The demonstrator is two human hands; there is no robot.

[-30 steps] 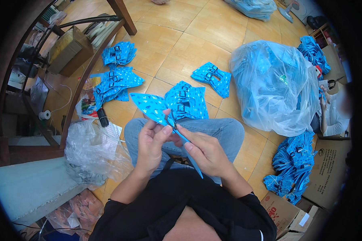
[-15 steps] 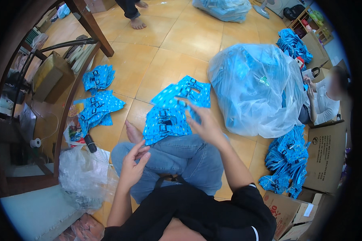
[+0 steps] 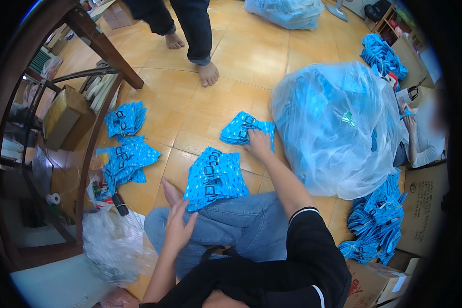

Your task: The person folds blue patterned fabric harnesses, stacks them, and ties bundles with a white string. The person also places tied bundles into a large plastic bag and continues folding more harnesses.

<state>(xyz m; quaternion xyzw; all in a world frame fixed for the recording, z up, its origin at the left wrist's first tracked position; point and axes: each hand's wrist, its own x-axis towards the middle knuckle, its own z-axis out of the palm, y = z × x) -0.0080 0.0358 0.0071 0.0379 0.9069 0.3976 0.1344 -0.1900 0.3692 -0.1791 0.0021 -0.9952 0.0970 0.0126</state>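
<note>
My right hand [image 3: 259, 142] reaches forward to a small stack of flat blue patterned pieces [image 3: 236, 129] with black square shapes on them. Its fingers are bent over the stack's near right part and appear to pinch the top piece; the fingertips are partly hidden. Closer to me, a fanned pile of the same blue pieces [image 3: 215, 177] lies on the floor against my crossed legs. My left hand [image 3: 178, 226] hovers over my knee beside that pile, fingers apart and holding nothing.
Two more blue piles [image 3: 131, 159] lie left, beside a wooden table frame [image 3: 105, 49]. A big clear bag [image 3: 339, 128] of blue pieces stands right, with loose heaps [image 3: 377, 215] and cartons [image 3: 421, 210] beyond. Another person's bare feet [image 3: 208, 74] are ahead; someone sits far right.
My right hand has moved forward from above the near pile, where a blurred blue piece was by it, to the far stack. The standing person's legs have come further into view.
</note>
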